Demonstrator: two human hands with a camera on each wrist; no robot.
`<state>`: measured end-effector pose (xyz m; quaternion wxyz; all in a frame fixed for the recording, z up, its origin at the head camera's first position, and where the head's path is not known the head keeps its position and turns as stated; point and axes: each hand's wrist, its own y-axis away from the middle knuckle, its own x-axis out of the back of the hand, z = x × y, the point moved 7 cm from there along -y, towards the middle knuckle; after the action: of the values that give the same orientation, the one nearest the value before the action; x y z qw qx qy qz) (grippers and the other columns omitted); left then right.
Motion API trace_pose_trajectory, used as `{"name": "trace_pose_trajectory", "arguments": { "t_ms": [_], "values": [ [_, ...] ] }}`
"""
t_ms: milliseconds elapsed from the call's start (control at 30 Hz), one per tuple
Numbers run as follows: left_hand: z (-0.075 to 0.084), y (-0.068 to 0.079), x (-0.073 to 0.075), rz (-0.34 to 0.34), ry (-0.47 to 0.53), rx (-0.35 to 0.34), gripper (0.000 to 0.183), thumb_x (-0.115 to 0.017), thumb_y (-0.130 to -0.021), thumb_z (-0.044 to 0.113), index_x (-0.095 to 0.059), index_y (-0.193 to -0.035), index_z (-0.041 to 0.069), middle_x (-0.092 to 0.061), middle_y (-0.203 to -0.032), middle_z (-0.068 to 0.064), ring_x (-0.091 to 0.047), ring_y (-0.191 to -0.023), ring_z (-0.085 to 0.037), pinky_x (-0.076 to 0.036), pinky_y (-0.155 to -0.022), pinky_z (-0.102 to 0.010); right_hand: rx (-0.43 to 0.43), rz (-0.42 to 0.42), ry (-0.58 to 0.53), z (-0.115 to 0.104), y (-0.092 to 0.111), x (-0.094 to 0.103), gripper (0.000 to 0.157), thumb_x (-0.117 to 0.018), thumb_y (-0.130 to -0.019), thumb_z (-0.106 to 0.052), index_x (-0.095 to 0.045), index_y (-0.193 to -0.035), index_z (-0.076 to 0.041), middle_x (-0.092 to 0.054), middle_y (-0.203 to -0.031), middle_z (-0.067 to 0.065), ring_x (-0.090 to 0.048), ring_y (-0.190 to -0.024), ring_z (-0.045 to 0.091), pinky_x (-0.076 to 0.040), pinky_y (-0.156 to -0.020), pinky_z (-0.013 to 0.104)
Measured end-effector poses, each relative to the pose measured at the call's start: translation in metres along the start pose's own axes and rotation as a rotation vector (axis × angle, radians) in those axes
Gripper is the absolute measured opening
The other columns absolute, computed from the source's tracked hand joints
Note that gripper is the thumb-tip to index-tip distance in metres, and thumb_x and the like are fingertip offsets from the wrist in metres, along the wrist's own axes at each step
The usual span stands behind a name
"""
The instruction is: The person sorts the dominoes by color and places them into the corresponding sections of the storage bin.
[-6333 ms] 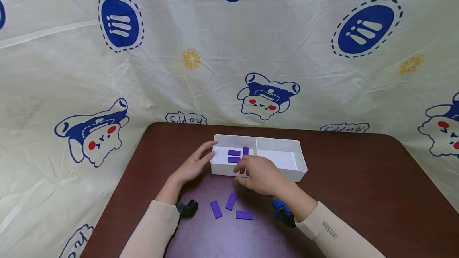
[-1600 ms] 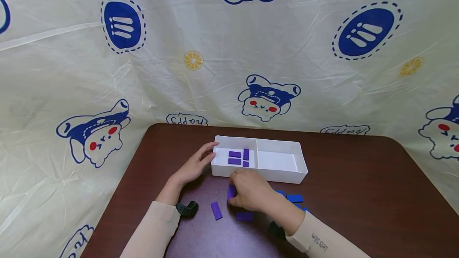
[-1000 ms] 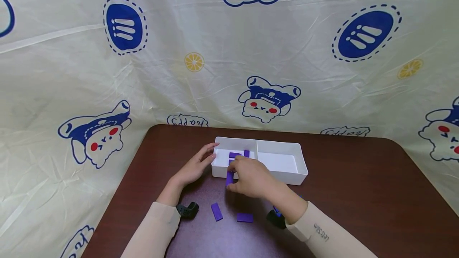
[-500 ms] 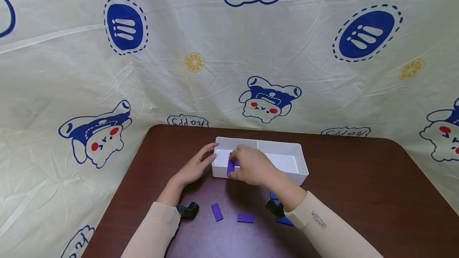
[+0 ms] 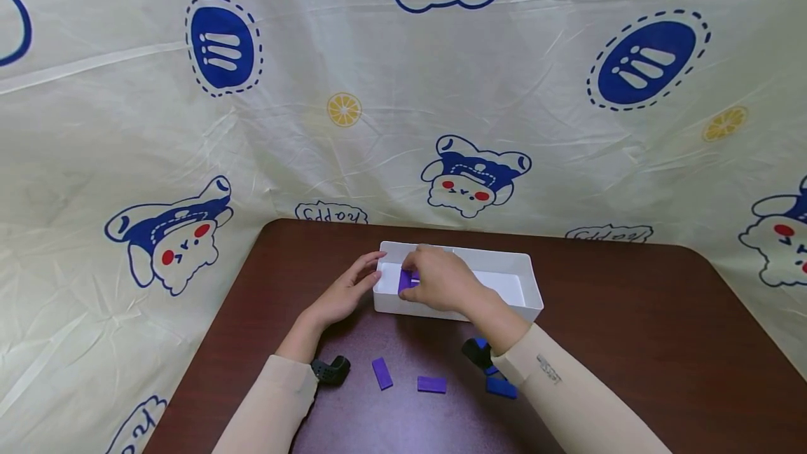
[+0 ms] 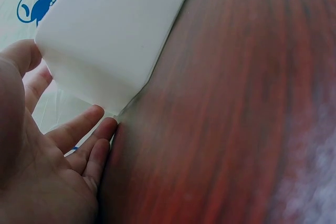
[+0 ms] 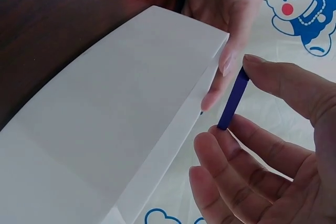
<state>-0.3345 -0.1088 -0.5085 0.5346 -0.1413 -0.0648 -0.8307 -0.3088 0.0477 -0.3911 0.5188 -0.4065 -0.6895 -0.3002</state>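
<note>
A white two-compartment box (image 5: 386,303) stands on the table. My right hand (image 5: 444,279) is over its left compartment, with a flat purple block (image 5: 404,281) pinched between thumb and fingers; the right wrist view shows that block (image 7: 233,100) edge-on. Other purple pieces in that compartment are mostly covered by the hand. At the box's left end, the fingers of my left hand (image 5: 340,296) touch the wall, loosely extended; the left wrist view has the fingertips (image 6: 94,111) against the box's corner. Two purple blocks lie nearer me, one slanted (image 5: 382,374) and one crosswise (image 5: 431,384).
Several blue blocks (image 5: 501,387) lie on the table by the right wrist, partly hidden by the sleeve and a dark wrist strap (image 5: 476,352). The box's right compartment (image 5: 504,286) shows a bare floor. A printed cloth (image 5: 391,160) hangs behind the brown table (image 5: 605,314).
My right hand has picked up a purple block from the table and carried it up and over the box's front wall into the left compartment. My left hand has stayed at the box's end.
</note>
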Motion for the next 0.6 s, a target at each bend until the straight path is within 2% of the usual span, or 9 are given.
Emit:
{"name": "trace_pose_trajectory", "arguments": {
  "t_ms": [133, 500, 600],
  "values": [
    [0.0, 0.0, 0.0, 0.006, 0.003, 0.006, 0.048, -0.048, -0.111, 0.032, -0.038, -0.158, 0.028, -0.045, -0.159, -0.015, -0.048, -0.141, -0.031, -0.04, -0.117, -0.053, -0.019, -0.007, -0.013, 0.003, -0.005, -0.001, 0.047, -0.09, -0.08, -0.035, -0.077, -0.116, -0.007, -0.071, -0.107, 0.009, -0.064, -0.091, 0.02, -0.058, -0.082, 0.038],
    [-0.003, 0.0, 0.001, 0.007, 0.005, 0.028, 0.047, -0.049, -0.111, 0.034, -0.039, -0.157, 0.032, -0.043, -0.161, -0.015, -0.045, -0.144, -0.031, -0.037, -0.119, -0.055, -0.053, -0.012, -0.043, 0.015, -0.02, -0.012, 0.044, -0.088, -0.082, -0.032, -0.077, -0.117, -0.007, -0.069, -0.106, 0.01, -0.06, -0.085, 0.018, -0.055, -0.076, 0.035],
    [-0.003, 0.0, 0.001, 0.005, 0.0, 0.026, 0.047, -0.049, -0.111, 0.035, -0.039, -0.157, 0.032, -0.043, -0.161, -0.015, -0.044, -0.145, -0.031, -0.037, -0.12, -0.056, -0.07, -0.006, -0.05, 0.018, -0.024, -0.015, 0.044, -0.087, -0.083, -0.031, -0.077, -0.118, -0.007, -0.069, -0.108, 0.01, -0.062, -0.088, 0.02, -0.057, -0.079, 0.036]
  ]
}}
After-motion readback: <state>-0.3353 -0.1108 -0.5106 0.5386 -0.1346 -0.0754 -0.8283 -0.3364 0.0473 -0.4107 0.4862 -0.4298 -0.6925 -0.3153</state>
